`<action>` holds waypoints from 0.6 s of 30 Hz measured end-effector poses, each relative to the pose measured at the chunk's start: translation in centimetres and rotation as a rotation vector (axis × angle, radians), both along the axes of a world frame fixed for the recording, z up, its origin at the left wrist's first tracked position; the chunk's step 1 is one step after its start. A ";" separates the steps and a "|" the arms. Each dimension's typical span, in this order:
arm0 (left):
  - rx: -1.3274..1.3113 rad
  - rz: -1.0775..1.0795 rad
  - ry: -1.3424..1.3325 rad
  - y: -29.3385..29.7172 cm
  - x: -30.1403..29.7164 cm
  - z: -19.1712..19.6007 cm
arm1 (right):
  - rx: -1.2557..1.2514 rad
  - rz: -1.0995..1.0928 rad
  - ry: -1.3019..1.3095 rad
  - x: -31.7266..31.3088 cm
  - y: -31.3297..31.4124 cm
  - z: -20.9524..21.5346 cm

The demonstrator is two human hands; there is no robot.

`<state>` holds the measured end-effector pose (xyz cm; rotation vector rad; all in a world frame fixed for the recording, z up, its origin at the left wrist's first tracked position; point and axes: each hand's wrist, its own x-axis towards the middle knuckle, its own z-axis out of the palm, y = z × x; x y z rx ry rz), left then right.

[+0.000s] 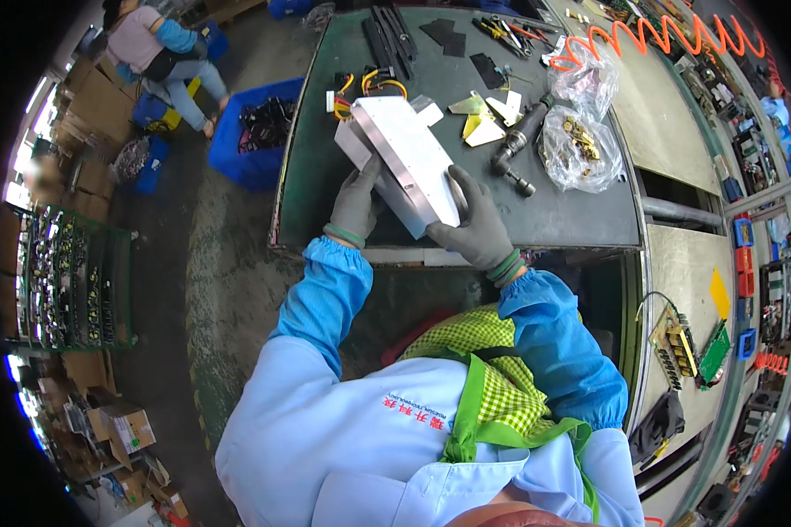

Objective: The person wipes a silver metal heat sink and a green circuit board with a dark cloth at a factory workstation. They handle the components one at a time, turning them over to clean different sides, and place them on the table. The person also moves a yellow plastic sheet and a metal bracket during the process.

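Both hands gloved in grey, blue sleeves running back to the lower edge. Left hand (354, 204) laid along the left side of a silver metal housing (404, 158), fingers curled against its lower left edge, gripping. Right hand (475, 224) spread against the housing's lower right corner, thumb and fingers pressing on its face, also holding it. Housing tilted, long axis running up and to the left from between the hands, resting on the dark green workbench (325, 167) just ahead of the wrists. At the housing's far end, beyond the fingertips, a bundle of yellow, red and black wires (360, 88) with a white connector.

Just right of the right hand's fingertips, a black pneumatic screwdriver (517, 145) lying on the bench. Further right, a clear plastic bag of brass-coloured small parts (582, 145), with a second clear bag behind it. Between the housing and the screwdriver, pale folded sheet pieces (483, 123). An orange coiled air hose (642, 39) strung well beyond the right hand. Far ahead of both hands, black strips (391, 39) and hand tools. Well to the left of the left hand, on the floor, a blue crate (259, 132) of dark parts, and another person (163, 53) crouching beyond it.
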<state>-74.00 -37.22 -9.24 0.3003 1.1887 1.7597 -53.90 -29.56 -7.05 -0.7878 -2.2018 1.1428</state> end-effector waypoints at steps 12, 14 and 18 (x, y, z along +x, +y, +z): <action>0.147 -0.010 0.181 0.0 3.7 -1.8 | 0.295 -0.085 -0.168 2.1 -0.8 2.0; 0.052 -0.019 0.001 0.0 3.7 -0.4 | 0.275 -0.081 -0.131 1.9 -0.6 2.0; 0.098 -0.016 0.027 0.4 3.9 -1.3 | 0.345 -0.104 -0.213 1.8 -0.2 2.4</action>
